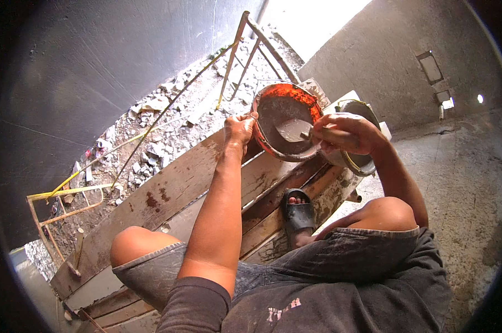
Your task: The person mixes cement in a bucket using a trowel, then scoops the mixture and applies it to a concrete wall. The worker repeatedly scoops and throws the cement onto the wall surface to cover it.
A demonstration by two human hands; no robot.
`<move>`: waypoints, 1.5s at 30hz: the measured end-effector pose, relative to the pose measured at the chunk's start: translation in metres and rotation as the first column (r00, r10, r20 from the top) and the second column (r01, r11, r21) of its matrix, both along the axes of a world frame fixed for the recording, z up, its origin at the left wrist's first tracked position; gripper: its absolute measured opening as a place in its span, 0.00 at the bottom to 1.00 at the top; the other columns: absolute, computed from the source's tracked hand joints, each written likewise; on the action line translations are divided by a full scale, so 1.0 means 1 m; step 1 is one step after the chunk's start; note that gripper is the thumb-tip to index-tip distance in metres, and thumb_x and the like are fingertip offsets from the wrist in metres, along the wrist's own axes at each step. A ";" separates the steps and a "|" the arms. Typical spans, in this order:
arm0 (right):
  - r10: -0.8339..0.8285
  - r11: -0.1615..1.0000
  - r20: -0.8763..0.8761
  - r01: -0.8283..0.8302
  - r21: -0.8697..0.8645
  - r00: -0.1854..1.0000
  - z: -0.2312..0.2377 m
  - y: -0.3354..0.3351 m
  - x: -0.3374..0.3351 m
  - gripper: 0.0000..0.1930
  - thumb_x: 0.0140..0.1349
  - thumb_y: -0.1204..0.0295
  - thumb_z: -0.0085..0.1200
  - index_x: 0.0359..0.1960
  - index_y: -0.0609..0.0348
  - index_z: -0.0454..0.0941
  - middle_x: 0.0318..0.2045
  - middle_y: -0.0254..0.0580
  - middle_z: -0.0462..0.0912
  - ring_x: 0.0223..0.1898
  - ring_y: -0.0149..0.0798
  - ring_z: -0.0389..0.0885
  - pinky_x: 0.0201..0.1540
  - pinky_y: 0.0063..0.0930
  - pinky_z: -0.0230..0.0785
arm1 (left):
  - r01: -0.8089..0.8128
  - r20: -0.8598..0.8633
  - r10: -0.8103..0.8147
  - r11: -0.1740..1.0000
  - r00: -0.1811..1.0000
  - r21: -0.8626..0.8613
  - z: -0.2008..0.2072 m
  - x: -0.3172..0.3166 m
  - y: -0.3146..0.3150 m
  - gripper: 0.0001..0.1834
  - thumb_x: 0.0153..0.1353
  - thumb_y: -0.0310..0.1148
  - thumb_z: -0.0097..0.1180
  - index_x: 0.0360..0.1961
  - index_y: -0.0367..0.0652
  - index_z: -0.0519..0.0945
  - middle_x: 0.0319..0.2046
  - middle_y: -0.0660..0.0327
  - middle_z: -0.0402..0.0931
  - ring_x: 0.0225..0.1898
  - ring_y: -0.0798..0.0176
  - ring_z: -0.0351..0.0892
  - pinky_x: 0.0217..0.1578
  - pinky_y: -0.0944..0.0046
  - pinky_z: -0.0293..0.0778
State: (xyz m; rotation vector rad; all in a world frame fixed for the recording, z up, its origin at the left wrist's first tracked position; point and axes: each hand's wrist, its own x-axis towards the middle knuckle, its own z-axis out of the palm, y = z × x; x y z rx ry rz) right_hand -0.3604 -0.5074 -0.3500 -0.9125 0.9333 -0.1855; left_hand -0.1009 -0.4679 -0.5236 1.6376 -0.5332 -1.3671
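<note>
My left hand (240,131) is closed on the left rim of an orange bucket (308,95), its inside coated with grey mortar (270,114). My right hand (354,132) grips the handle of a trowel (294,131); the blade lies in the wet mortar inside the bucket. Behind my right hand stands a second, mortar-stained bucket (357,106), partly hidden by the hand and wrist. Both buckets are near the far end of a platform of wooden planks (173,172).
Yellow scaffold frames (68,195) with thin braces stand along the platform's left side. Below lies broken rubble (156,147) beside a dark wall (95,72). My sandalled foot (300,213) rests on the planks. A rough grey wall (390,61) with a box-shaped opening rises at the right.
</note>
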 end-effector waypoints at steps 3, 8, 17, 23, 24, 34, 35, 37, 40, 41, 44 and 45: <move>-0.086 0.994 0.449 0.049 0.093 0.889 -0.013 0.008 -0.011 0.42 0.62 0.47 0.48 0.67 0.72 0.59 0.61 0.64 0.70 0.62 0.57 0.71 0.65 0.41 0.65 | 0.010 0.016 -0.011 0.999 1.000 0.039 0.003 0.000 0.001 0.16 0.57 0.42 0.70 0.23 0.41 0.81 0.17 0.67 0.74 0.15 0.72 0.64 0.14 0.63 0.59; -0.104 0.991 0.524 0.132 -0.018 0.845 -0.023 0.013 -0.008 0.41 0.60 0.57 0.58 0.68 0.71 0.56 0.61 0.62 0.70 0.62 0.58 0.71 0.64 0.42 0.66 | -0.057 -0.029 0.056 0.997 0.998 -0.052 -0.001 -0.002 0.000 0.18 0.57 0.44 0.70 0.22 0.42 0.81 0.15 0.67 0.74 0.11 0.71 0.64 0.10 0.63 0.56; -0.391 0.402 -0.098 0.074 -0.913 0.915 -0.032 -0.022 0.011 0.13 0.57 0.68 0.66 0.39 0.62 0.81 0.29 0.39 0.84 0.32 0.32 0.81 0.38 0.29 0.76 | -0.051 -0.152 0.048 0.999 0.987 -0.013 -0.005 -0.001 0.001 0.11 0.60 0.36 0.68 0.29 0.41 0.81 0.25 0.65 0.80 0.23 0.72 0.74 0.24 0.67 0.69; -0.435 0.488 0.446 0.622 -0.613 0.782 -0.021 -0.041 0.011 0.12 0.46 0.84 0.57 0.33 0.58 0.76 0.34 0.41 0.80 0.33 0.31 0.78 0.35 0.27 0.74 | -0.054 -0.210 0.047 0.998 0.977 -0.029 -0.009 0.000 0.001 0.08 0.62 0.32 0.65 0.31 0.38 0.81 0.27 0.63 0.82 0.27 0.71 0.78 0.29 0.67 0.74; -0.413 0.489 0.464 0.621 -0.613 0.784 -0.023 -0.043 0.012 0.11 0.46 0.85 0.57 0.32 0.59 0.76 0.33 0.41 0.80 0.34 0.32 0.79 0.36 0.28 0.75 | -0.050 -0.206 0.046 0.999 0.977 -0.016 -0.010 0.001 0.001 0.07 0.62 0.31 0.64 0.32 0.38 0.81 0.28 0.63 0.82 0.28 0.70 0.79 0.29 0.67 0.74; -0.247 0.243 0.288 0.347 -0.906 0.925 -0.092 -0.017 0.054 0.07 0.53 0.81 0.59 0.28 0.59 0.73 0.30 0.33 0.76 0.32 0.26 0.73 0.37 0.23 0.68 | -0.033 -0.177 0.028 0.999 0.984 -0.024 -0.019 0.004 -0.002 0.04 0.64 0.27 0.60 0.36 0.36 0.80 0.31 0.61 0.83 0.29 0.69 0.81 0.32 0.67 0.78; -0.204 0.250 0.265 0.312 -0.917 0.942 -0.097 -0.011 0.057 0.07 0.52 0.80 0.59 0.28 0.58 0.72 0.30 0.32 0.75 0.33 0.26 0.72 0.38 0.23 0.67 | -0.031 -0.178 0.026 0.999 0.984 -0.025 -0.019 0.004 -0.001 0.05 0.64 0.27 0.60 0.35 0.37 0.80 0.31 0.61 0.82 0.29 0.69 0.81 0.31 0.67 0.78; -0.157 0.424 0.265 0.308 -0.852 0.951 -0.104 -0.001 0.057 0.08 0.50 0.80 0.59 0.28 0.59 0.71 0.29 0.32 0.73 0.33 0.27 0.70 0.38 0.23 0.64 | -0.018 -0.158 0.014 1.000 0.987 -0.022 -0.019 0.004 -0.001 0.06 0.64 0.29 0.61 0.34 0.37 0.80 0.30 0.61 0.82 0.28 0.69 0.80 0.30 0.67 0.77; -0.039 0.531 0.321 0.292 -0.796 0.946 -0.105 0.010 0.048 0.08 0.48 0.79 0.58 0.27 0.59 0.70 0.28 0.33 0.71 0.31 0.28 0.69 0.37 0.23 0.63 | 0.006 -0.137 -0.009 1.000 0.991 -0.022 -0.018 0.006 0.000 0.07 0.63 0.32 0.62 0.33 0.39 0.80 0.28 0.62 0.81 0.26 0.70 0.79 0.29 0.67 0.77; -0.047 0.593 0.334 0.295 -0.749 0.941 -0.104 0.013 0.045 0.08 0.47 0.79 0.57 0.26 0.59 0.69 0.27 0.35 0.71 0.30 0.29 0.68 0.36 0.25 0.63 | 0.006 -0.157 -0.009 1.000 0.988 -0.024 -0.017 0.006 0.001 0.08 0.63 0.32 0.63 0.32 0.39 0.80 0.27 0.63 0.81 0.26 0.70 0.79 0.28 0.67 0.76; -0.029 0.727 0.371 0.274 -0.630 0.928 -0.096 0.019 0.033 0.09 0.45 0.78 0.58 0.24 0.60 0.68 0.26 0.36 0.71 0.29 0.30 0.68 0.34 0.25 0.62 | 0.004 -0.159 -0.005 1.000 0.987 -0.009 -0.016 0.006 0.001 0.09 0.63 0.34 0.64 0.31 0.40 0.80 0.26 0.64 0.81 0.24 0.71 0.78 0.26 0.67 0.75; 0.026 0.704 0.352 0.233 -0.671 0.936 -0.093 0.021 0.028 0.09 0.44 0.76 0.58 0.22 0.60 0.68 0.24 0.36 0.70 0.28 0.30 0.67 0.33 0.26 0.62 | 0.006 -0.148 -0.005 1.000 0.989 0.005 -0.016 0.005 0.001 0.09 0.63 0.35 0.64 0.31 0.41 0.80 0.25 0.64 0.81 0.23 0.71 0.78 0.26 0.67 0.75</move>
